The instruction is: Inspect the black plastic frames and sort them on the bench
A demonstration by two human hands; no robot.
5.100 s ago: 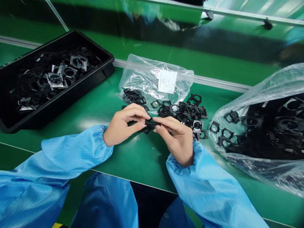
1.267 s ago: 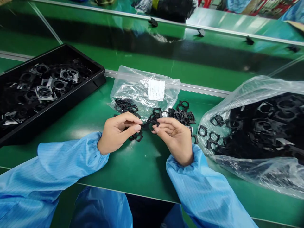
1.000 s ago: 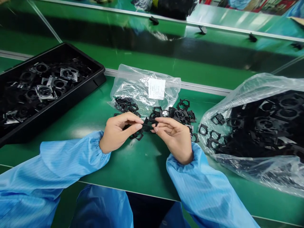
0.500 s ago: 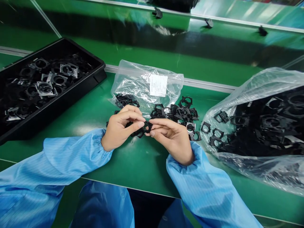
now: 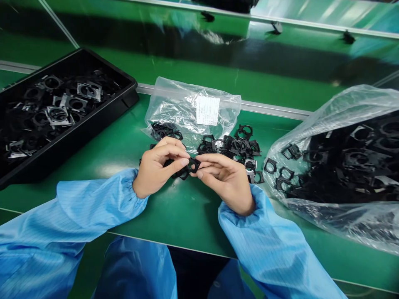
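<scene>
Between my hands is a small black plastic frame with a round opening, held just above the table. My left hand pinches its left side between thumb and fingers. On the opposite side, the fingertips of my right hand are closed on its edge. Fingers cover much of the part. Behind my right hand lies a loose pile of similar black frames, one with a silvery face. A smaller cluster of frames lies beyond my left hand, and a few more are partly hidden beneath it.
A black bin full of black and silvery frames stands at left. A clear plastic bag with a white label lies at the back. On the right, a large open clear bag holds many black frames. The green table extends to my lap.
Both hands stay almost in place, still gripping the black frame. The view has shifted very slightly; nothing else has visibly moved.
</scene>
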